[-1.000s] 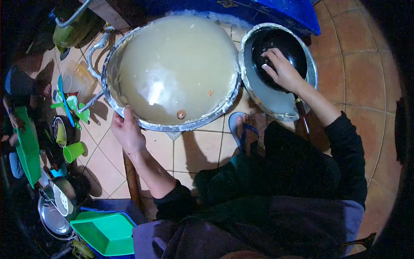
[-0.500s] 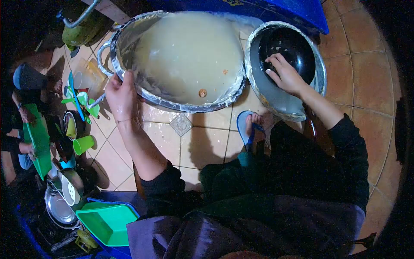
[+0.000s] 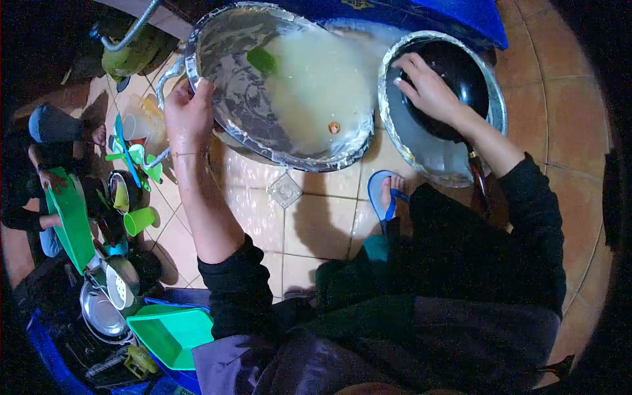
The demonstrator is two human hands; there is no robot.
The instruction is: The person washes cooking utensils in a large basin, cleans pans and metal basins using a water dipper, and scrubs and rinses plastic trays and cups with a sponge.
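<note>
My left hand (image 3: 189,118) is closed around the left rim of a big oval pot (image 3: 227,125), which is tilted with its left side higher. Cloudy whitish water (image 3: 322,92) has pooled toward the pot's right side. A green leaf (image 3: 262,60) and a small brown round piece (image 3: 334,127) lie in it. My right hand (image 3: 428,92) is over a black wok (image 3: 471,82), fingers apart and slightly bent near its left edge; whether they touch it I cannot tell. The wok sits in a smaller metal basin (image 3: 387,118) with water, its handle (image 3: 478,178) pointing toward me.
A green tub (image 3: 158,336), metal pans (image 3: 102,313), a lime cup (image 3: 139,222) and green utensils (image 3: 135,158) are at the left. Another person's hand (image 3: 52,180) rests on a green board (image 3: 74,224). A hose (image 3: 135,29) hangs at upper left; my sandalled foot (image 3: 388,191) stands nearby.
The left side of the big pot has been raised by my left hand. Its cloudy water has shifted right, baring the left inside wall and the green leaf. My right hand stays over the wok.
</note>
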